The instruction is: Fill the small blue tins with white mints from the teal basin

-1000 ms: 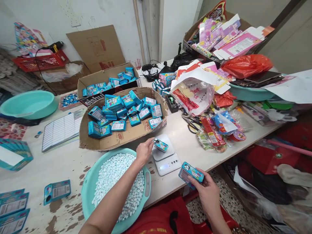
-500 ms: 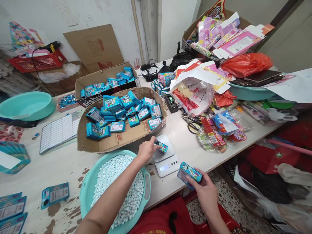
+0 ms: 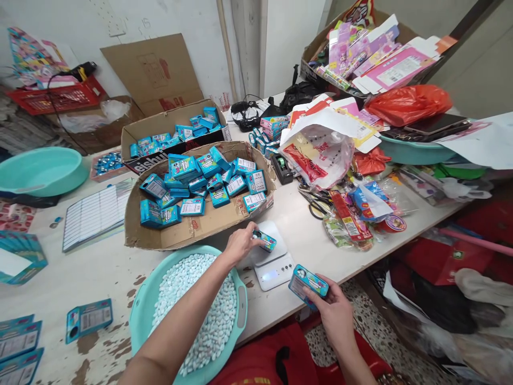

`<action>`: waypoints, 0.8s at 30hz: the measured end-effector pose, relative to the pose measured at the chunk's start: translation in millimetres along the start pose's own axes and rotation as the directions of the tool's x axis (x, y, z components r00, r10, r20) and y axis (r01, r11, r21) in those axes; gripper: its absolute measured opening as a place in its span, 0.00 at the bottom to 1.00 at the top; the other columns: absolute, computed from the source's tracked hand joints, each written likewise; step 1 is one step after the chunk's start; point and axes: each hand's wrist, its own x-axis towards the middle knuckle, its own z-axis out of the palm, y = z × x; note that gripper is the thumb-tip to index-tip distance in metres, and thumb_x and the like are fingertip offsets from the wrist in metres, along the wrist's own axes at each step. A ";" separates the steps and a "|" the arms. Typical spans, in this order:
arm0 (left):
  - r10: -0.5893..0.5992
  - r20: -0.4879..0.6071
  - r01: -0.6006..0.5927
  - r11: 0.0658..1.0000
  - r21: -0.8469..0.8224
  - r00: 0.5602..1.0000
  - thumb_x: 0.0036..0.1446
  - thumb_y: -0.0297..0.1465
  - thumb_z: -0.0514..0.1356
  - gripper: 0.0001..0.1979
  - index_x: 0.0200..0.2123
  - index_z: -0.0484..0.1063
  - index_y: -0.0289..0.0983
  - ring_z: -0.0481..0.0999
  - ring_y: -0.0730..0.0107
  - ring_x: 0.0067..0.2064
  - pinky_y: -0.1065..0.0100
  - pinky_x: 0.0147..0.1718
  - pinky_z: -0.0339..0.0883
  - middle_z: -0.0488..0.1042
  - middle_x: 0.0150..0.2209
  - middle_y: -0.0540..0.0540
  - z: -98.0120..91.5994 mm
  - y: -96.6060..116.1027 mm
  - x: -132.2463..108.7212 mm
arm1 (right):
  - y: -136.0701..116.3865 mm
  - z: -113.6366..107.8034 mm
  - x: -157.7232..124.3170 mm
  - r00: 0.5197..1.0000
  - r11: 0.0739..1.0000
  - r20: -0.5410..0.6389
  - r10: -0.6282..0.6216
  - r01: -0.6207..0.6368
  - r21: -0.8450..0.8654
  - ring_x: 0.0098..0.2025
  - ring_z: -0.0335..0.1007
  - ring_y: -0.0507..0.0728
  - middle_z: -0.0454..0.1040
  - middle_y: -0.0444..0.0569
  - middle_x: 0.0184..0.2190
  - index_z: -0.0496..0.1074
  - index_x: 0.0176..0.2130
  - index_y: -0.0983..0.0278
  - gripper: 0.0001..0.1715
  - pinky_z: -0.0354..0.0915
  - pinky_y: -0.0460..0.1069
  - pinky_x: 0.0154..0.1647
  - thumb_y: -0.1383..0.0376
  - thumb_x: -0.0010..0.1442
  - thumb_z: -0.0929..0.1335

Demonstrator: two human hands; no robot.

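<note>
Atop the scale [image 3: 276,271], left hand [image 3: 239,245] pinches a small tin [image 3: 265,241] at its 3 o'clock; right hand [image 3: 336,313] clamps a second tin [image 3: 308,280].

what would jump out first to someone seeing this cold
Probably the teal basin heaped with white tablets at the front, under the left forearm. Just past it, the left hand grips a small blue tin on the white scale, while the right hand holds a second blue tin at lower right. Behind them, a cardboard tray is piled with blue boxes.
</note>
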 end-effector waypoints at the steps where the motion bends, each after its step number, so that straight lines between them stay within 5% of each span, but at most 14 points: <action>1: 0.007 -0.004 -0.007 1.000 0.003 1.000 0.52 0.47 0.60 0.23 0.48 0.65 0.44 0.74 0.60 0.40 0.69 0.33 0.58 0.75 0.34 0.49 -0.3 -0.3 -0.2 | 0.3 0.3 0.0 1.000 1.000 0.006 0.001 -0.001 0.003 0.36 0.73 0.61 0.78 0.50 0.34 0.72 0.39 0.64 0.29 0.69 0.54 0.41 0.55 0.37 0.76; 9: -0.019 -0.103 0.034 0.988 0.150 0.995 0.62 0.42 0.48 0.16 0.45 0.71 0.45 0.76 0.61 0.41 0.69 0.33 0.60 0.78 0.38 0.47 6.0 -5.7 -16.2 | 2.6 0.1 2.8 1.000 1.000 0.012 0.022 -0.022 -0.005 0.37 0.72 0.61 0.78 0.50 0.35 0.71 0.40 0.64 0.30 0.68 0.55 0.41 0.55 0.37 0.76; 18: 0.066 0.055 -0.082 0.929 0.360 0.996 0.62 0.36 0.51 0.14 0.47 0.71 0.44 0.78 0.56 0.38 0.65 0.33 0.63 0.78 0.35 0.40 9.6 4.5 -12.5 | -11.3 11.6 10.7 0.996 0.998 0.048 -0.069 0.069 0.015 0.35 0.71 0.59 0.77 0.48 0.33 0.71 0.40 0.64 0.29 0.68 0.54 0.39 0.57 0.38 0.77; 21: 0.058 -0.148 -0.019 0.967 0.253 0.987 0.61 0.37 0.51 0.12 0.42 0.73 0.43 0.78 0.61 0.36 0.68 0.32 0.64 0.79 0.36 0.44 0.4 -2.5 -35.7 | -16.8 28.6 17.9 0.986 0.987 0.061 -0.155 0.152 0.051 0.34 0.71 0.58 0.76 0.47 0.32 0.70 0.39 0.64 0.27 0.68 0.53 0.39 0.58 0.39 0.76; 24: 0.012 -0.490 -0.007 1.000 0.012 0.871 0.59 0.38 0.53 0.12 0.36 0.75 0.43 0.77 0.65 0.35 0.69 0.35 0.66 0.79 0.34 0.47 -21.2 -32.3 -91.9 | -18.7 58.1 29.7 0.963 0.964 0.077 -0.258 0.252 0.087 0.34 0.70 0.57 0.74 0.46 0.32 0.69 0.39 0.63 0.26 0.67 0.52 0.39 0.58 0.41 0.76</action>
